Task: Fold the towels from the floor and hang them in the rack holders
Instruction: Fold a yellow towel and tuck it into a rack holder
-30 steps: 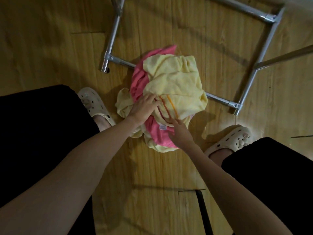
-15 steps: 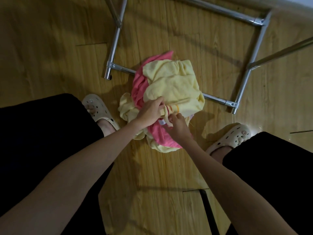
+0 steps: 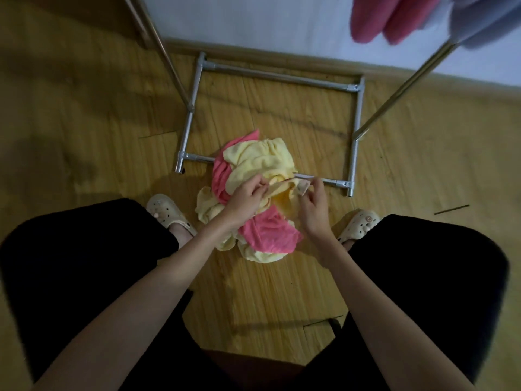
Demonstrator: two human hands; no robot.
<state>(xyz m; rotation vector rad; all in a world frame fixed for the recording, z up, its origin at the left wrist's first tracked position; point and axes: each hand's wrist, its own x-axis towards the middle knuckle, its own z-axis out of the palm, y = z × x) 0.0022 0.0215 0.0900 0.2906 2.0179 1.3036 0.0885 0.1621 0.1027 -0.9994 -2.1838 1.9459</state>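
A heap of towels lies on the wooden floor between my feet, over the rack's front base bar. A pale yellow towel [image 3: 260,162] sits on top and a pink towel [image 3: 267,232] shows beneath and at the left. My left hand [image 3: 248,200] pinches an edge of the yellow towel. My right hand [image 3: 314,206] pinches the same edge near its label, a little to the right. The edge is lifted slightly off the heap between both hands.
The metal rack base [image 3: 282,77] forms a rectangle on the floor by the white wall [image 3: 282,21]. Two slanted rack poles [image 3: 400,88] rise at either side. Pink and lilac towels [image 3: 394,18] hang at the top right. My sandalled feet [image 3: 359,224] flank the heap.
Both hands went from resting on the heap to pinching the yellow towel's edge and lifting it. The camera tilted up, showing the wall and the hanging towels.
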